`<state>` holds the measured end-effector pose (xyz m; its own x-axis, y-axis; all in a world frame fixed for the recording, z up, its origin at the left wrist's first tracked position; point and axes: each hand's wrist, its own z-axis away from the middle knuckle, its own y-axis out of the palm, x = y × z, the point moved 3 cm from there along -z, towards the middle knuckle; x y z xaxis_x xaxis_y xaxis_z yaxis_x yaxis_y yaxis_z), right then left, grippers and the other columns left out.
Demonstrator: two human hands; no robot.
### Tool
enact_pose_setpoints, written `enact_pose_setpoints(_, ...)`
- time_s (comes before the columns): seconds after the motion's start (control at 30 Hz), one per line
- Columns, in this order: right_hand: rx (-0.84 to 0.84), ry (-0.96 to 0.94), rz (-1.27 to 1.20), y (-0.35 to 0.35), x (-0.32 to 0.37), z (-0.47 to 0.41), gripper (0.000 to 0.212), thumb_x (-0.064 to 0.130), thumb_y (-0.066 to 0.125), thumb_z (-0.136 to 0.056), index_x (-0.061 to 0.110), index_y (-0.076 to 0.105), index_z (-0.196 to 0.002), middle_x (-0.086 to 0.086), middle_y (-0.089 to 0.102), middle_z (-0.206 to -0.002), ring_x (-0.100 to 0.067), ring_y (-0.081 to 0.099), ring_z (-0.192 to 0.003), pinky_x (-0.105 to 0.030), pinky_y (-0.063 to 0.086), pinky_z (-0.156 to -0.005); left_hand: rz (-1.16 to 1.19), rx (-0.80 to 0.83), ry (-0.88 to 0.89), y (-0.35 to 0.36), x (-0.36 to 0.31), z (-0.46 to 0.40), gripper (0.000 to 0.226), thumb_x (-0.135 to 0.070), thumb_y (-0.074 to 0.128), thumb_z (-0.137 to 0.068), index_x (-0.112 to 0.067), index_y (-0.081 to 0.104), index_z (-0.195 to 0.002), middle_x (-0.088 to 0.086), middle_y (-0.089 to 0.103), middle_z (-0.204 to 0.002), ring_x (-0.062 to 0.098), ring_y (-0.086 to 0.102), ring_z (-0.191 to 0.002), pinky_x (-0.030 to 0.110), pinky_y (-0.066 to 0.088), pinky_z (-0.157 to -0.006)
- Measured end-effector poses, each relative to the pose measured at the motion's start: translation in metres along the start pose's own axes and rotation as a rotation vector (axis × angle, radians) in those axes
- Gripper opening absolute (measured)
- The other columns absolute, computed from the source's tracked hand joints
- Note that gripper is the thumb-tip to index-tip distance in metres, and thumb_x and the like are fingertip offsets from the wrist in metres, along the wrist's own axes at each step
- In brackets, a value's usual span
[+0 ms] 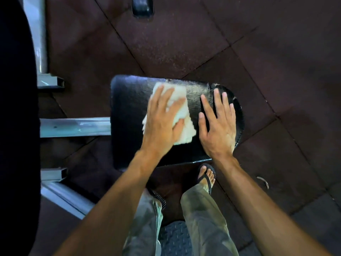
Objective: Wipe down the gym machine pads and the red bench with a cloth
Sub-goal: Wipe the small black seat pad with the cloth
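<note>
From the head view, we are looking straight down on a black seat pad (129,108) of the gym machine, a glossy vinyl slab with a fine crinkled grain, squared at its left end and rounded at its right, so its long axis runs left to right across us. Our left hand (162,121) lies flat with fingers spread, pressing a white cloth (181,111) onto the middle of the pad; the cloth is folded, soft and nubbly like terry, and it shows beyond the fingertips and under the thumb. Our right hand (218,124) is open and holds nothing, palm down on the rounded end just beside the cloth, apparently steadying the pad. The cloth therefore sits between the two hands, and the left hand is the nearer one to the broad stretch of pad on the left, toward the pale metal frame bar (75,126) that meets the pad's left edge. We judge the next stroke should travel along the long axis to that side. The floor (184,43) is dark speckled rubber tile. No red bench is in view, so it seems not yet reached.
</note>
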<state>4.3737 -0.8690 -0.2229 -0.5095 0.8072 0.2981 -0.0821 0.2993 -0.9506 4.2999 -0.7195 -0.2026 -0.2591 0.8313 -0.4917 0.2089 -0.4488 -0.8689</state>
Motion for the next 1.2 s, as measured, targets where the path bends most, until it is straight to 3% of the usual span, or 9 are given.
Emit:
enact_pose_setpoints(0.13, -0.002, 0.001, 0.019, -0.001, 0.002, 0.001, 0.046, 0.034, 0.037, -0.106, 0.024, 0.041, -0.151, -0.009, 0.029, -0.163, -0.028, 0.021, -0.153, -0.045, 0.019, -0.124, -0.019, 0.021, 0.069, -0.027, 0.042, 0.054, 0.045, -0.027, 0.061, -0.089, -0.012, 0.06, -0.132, 0.02, 0.043, -0.148, 0.04, 0.027, -0.144, 0.057, 0.03, -0.116)
enact_pose_setpoints(0.3, 0.012, 0.014, 0.043, 0.0, 0.004, 0.001, 0.048, 0.034, 0.035, -0.106, 0.024, 0.039, -0.152, -0.009, 0.026, -0.164, -0.028, 0.019, -0.153, -0.045, 0.018, -0.125, -0.023, -0.187, -0.185, -0.045, 0.084, -0.011, 0.042, -0.018, 0.065, -0.084, -0.011, 0.064, -0.125, 0.02, 0.045, -0.144, 0.04, 0.031, -0.141, 0.036, 0.021, -0.123)
enact_pose_setpoints(0.37, 0.01, 0.013, 0.042, 0.001, 0.003, 0.002, 0.048, 0.035, 0.034, -0.105, 0.024, 0.039, -0.152, -0.009, 0.026, -0.164, -0.028, 0.019, -0.153, -0.044, 0.016, -0.125, 0.028, -0.226, -0.23, -0.041, 0.078, -0.042, 0.039, -0.019, 0.065, -0.082, -0.015, 0.067, -0.121, 0.015, 0.048, -0.143, 0.036, 0.034, -0.14, 0.04, 0.026, -0.121)
enact_pose_setpoints(0.43, 0.004, 0.01, 0.035, 0.001, 0.003, 0.002, 0.048, 0.034, 0.035, -0.105, 0.024, 0.039, -0.152, -0.008, 0.026, -0.164, -0.027, 0.019, -0.153, -0.044, 0.016, -0.124, 0.052, -0.176, -0.148, -0.029, 0.058, -0.046, 0.041, -0.019, 0.067, -0.081, -0.014, 0.067, -0.121, 0.015, 0.047, -0.144, 0.037, 0.035, -0.141, 0.046, 0.026, -0.12)
enact_pose_setpoints(0.57, 0.011, 0.001, 0.003, -0.001, 0.002, 0.001, 0.047, 0.033, 0.038, -0.105, 0.024, 0.039, -0.152, -0.008, 0.026, -0.164, -0.027, 0.019, -0.153, -0.046, 0.018, -0.124, 0.07, -0.026, -0.001, -0.019, 0.025, 0.034, 0.045, -0.019, 0.07, -0.083, -0.014, 0.064, -0.128, 0.016, 0.043, -0.148, 0.037, 0.027, -0.145, 0.041, 0.02, -0.124)
enact_pose_setpoints(0.73, 0.022, 0.01, 0.003, -0.001, 0.002, 0.002, 0.048, 0.034, 0.037, -0.105, 0.024, 0.038, -0.152, -0.008, 0.025, -0.164, -0.027, 0.018, -0.154, -0.046, 0.018, -0.124, 0.026, 0.003, 0.005, -0.037, 0.062, 0.064, 0.045, -0.019, 0.072, -0.082, -0.015, 0.065, -0.127, 0.018, 0.045, -0.146, 0.04, 0.029, -0.144, 0.059, 0.032, -0.113)
enact_pose_setpoints(0.87, 0.018, 0.009, 0.015, 0.001, 0.002, 0.0, 0.048, 0.033, 0.037, -0.105, 0.024, 0.039, -0.152, -0.008, 0.026, -0.164, -0.027, 0.019, -0.153, -0.045, 0.017, -0.124, 0.027, -0.188, -0.122, -0.037, 0.073, -0.005, 0.036, -0.017, 0.072, -0.08, -0.015, 0.072, -0.116, 0.018, 0.05, -0.141, 0.039, 0.034, -0.139, 0.043, 0.028, -0.12)
enact_pose_setpoints(0.97, 0.024, 0.013, -0.05, -0.001, 0.0, 0.0, 0.047, 0.031, 0.039, -0.105, 0.025, 0.04, -0.151, -0.006, 0.026, -0.164, -0.025, 0.018, -0.154, -0.042, 0.013, -0.125, 0.082, -0.187, -0.188, -0.021, 0.046, -0.03, 0.038, -0.019, 0.07, -0.077, -0.02, 0.072, -0.115, 0.015, 0.05, -0.142, 0.038, 0.034, -0.14, 0.041, 0.024, -0.121)
enact_pose_setpoints(1.2, 0.111, 0.041, -0.417, -0.012, -0.014, 0.001, 0.048, 0.011, 0.042, -0.104, 0.018, 0.039, -0.152, -0.002, 0.03, -0.163, -0.015, 0.015, -0.154, -0.041, 0.01, -0.127, 0.126, -0.006, -0.099, 0.014, -0.029, 0.04, 0.049, -0.029, 0.065, -0.088, -0.022, 0.057, -0.135, 0.01, 0.034, -0.155, 0.029, 0.018, -0.15, 0.055, 0.029, -0.117)
